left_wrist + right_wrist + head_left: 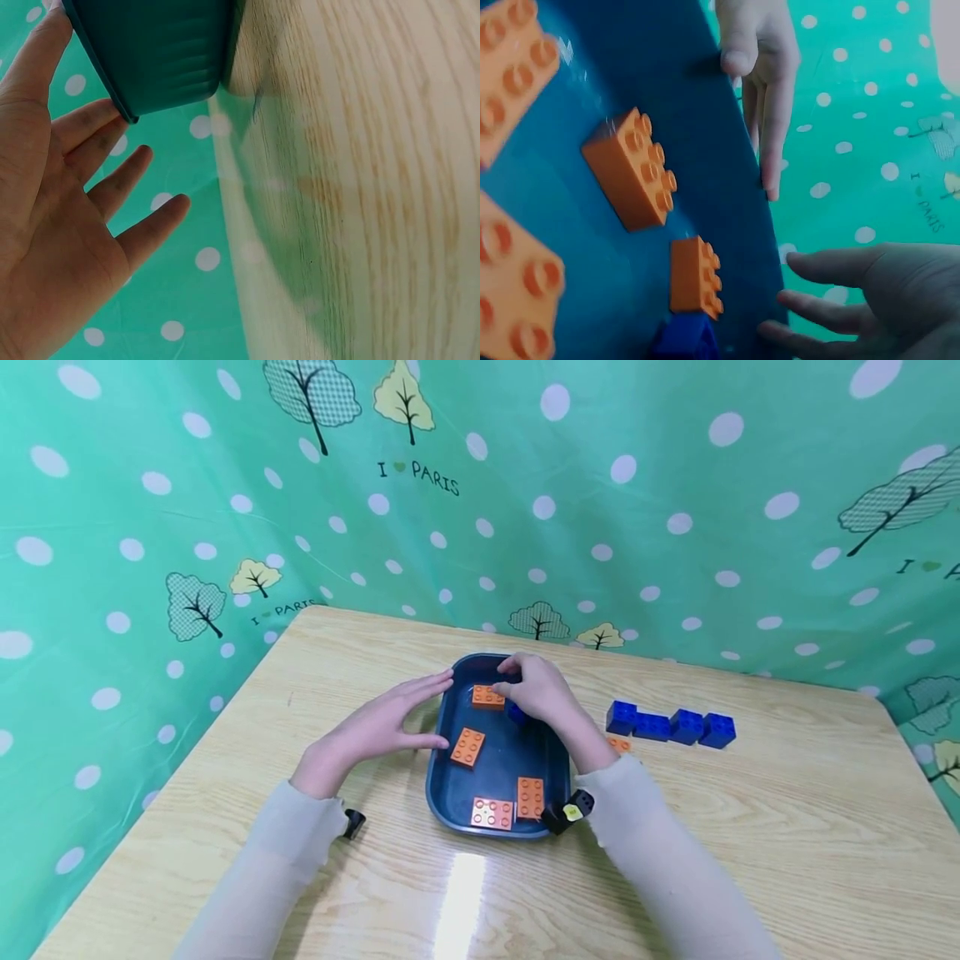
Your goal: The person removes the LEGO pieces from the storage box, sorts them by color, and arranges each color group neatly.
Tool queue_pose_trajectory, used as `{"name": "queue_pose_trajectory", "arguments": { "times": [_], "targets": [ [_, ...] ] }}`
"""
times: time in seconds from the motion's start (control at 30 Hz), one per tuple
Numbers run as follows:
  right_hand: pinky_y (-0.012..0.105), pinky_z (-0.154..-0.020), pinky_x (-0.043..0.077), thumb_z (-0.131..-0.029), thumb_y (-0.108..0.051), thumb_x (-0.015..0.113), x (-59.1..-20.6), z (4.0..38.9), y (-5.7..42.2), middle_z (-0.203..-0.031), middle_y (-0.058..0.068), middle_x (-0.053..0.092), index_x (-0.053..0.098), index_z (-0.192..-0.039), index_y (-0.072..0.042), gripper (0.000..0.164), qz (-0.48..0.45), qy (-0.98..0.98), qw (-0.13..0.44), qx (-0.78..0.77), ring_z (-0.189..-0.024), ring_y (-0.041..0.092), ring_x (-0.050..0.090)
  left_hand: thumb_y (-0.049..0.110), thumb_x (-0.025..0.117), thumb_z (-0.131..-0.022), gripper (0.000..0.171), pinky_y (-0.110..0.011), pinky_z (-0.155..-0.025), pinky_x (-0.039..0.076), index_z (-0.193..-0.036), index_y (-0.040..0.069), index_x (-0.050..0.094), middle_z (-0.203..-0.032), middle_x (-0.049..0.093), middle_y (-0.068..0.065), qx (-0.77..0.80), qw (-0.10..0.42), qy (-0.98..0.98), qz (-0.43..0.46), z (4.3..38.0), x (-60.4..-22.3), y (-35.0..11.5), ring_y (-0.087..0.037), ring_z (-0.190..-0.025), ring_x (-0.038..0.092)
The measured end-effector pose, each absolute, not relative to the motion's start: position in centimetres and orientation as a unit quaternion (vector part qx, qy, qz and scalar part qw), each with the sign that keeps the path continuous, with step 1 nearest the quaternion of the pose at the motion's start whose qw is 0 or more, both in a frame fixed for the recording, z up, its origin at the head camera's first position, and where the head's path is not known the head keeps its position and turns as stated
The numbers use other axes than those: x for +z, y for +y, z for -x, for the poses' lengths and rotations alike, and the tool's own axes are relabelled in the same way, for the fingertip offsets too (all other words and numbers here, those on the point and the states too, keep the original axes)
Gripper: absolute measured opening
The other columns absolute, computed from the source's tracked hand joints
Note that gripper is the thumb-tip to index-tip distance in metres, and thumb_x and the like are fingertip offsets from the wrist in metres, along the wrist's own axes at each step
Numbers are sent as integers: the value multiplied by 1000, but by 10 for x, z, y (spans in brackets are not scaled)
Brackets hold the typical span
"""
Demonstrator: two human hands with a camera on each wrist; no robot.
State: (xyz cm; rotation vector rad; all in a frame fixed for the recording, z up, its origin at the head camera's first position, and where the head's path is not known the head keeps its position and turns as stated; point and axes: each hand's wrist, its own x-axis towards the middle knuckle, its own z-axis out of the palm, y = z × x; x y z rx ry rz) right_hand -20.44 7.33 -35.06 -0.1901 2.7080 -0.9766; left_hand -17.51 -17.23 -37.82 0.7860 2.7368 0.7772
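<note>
I'd lightly steady the tray [497, 767] with my spread left hand [378, 724], loose empty right hand [542, 691] near the blue block [517, 715].

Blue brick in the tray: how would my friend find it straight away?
On the wooden table, find the dark blue tray. Inside, towards its far end, look by the right hand, near an orange brick. The blue brick stands out because the other bricks visible inside are orange.

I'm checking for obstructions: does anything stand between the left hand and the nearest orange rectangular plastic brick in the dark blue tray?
Yes, the dark blue plastic tray's left rim: the left hand is at that rim, the orange brick inside. Nothing visible covers the brick.
</note>
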Motion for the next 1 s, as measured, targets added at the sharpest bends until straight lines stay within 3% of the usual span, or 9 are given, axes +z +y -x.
{"name": "queue_pose_trajectory", "arguments": {
  "times": [0.23, 0.47, 0.77, 1.0],
  "targets": [
    [46, -103, 52, -91, -27, 74, -348, 201, 67, -140, 14, 56, 56, -138, -10, 53, 80, 949, 199, -232, -119, 30, 56, 45, 78, -84, 90, -55, -123, 27, -157, 18, 33, -166, 27, -1, 260, 93, 923, -267, 174, -378, -172, -30, -153, 25],
    [36, -85, 56, -85, -22, 81, -350, 202, 64, -119, 10, 63, 66, -119, -10, 39, 81, 954, 204, -204, -97, 24, 60, 45, 78, -84, 89, -54, -123, 27, -157, 17, 33, -166, 27, -1, 259, 93, 924, -267, 175, -377, -171, -30, -153, 25],
    [47, -103, 54, -80, -29, 85, -351, 198, 58, -134, 14, 56, 46, -142, -10, 75, 65, 959, 218, -167, -114, 28, 57, 46, 78, -84, 90, -54, -123, 27, -157, 16, 34, -166, 27, -3, 253, 91, 924, -271, 175, -376, -169, -30, -153, 26],
    [42, -94, 56, -87, -32, 77, -348, 198, 55, -124, 12, 61, 49, -138, -9, 63, 63, 959, 210, -178, -104, 26, 60, 44, 79, -83, 90, -55, -123, 27, -157, 17, 33, -166, 27, -4, 252, 90, 927, -264, 173, -376, -170, -32, -153, 26]
  ]
}}
